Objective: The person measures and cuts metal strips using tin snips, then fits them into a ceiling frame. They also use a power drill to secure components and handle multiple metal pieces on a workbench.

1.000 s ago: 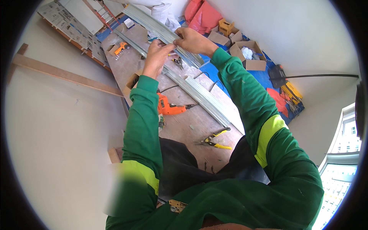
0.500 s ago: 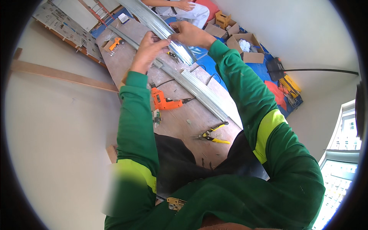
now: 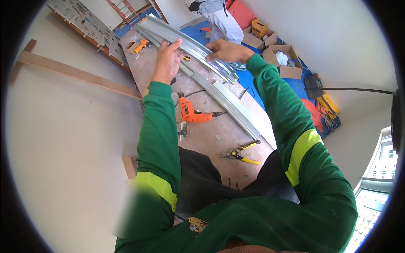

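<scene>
Metal strips (image 3: 195, 51): lengthwise from upper left to lower right
Left hand (image 3: 166, 63): upright, half-open, grip unclear
Right hand (image 3: 228, 51): sideways, loosely curled, grip unclear

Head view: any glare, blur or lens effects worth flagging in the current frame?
In the head view, the window at lower right is washed out and the metal channels glint; also in the head view, a hazy smear softens the left sleeve's outer edge, and a dark, rounded border closes the corners.
</scene>
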The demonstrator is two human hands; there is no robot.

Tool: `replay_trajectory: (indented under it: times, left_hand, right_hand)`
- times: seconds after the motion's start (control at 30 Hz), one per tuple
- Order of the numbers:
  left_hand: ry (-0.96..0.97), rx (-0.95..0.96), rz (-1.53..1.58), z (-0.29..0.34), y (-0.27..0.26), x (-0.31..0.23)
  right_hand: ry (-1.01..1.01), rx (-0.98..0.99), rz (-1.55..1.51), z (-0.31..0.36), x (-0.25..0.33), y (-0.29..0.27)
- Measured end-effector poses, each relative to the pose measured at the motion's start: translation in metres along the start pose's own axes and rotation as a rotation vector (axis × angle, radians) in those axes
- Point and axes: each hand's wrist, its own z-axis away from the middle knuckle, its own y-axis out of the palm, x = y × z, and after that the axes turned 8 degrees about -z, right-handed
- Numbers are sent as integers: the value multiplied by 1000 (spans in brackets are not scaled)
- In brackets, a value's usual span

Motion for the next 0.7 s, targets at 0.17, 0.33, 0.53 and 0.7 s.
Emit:
replay_trajectory:
  times: [0.17,0.33,0.53,0.7]
  left_hand:
    - [24,9,-8,1,-3,-11]
    - [190,208,83,10,2,-54]
    - [392,364,-277,38,28,-81]
    - [287,212,-284,51,1,-90]
  right_hand:
    - [-37,12,49,-2,-20,-5]
    - [137,135,-89,9,-33,-12]
    - [-10,331,-256,4,-6,-20]
    - [-273,427,-398,-9,-4,3]
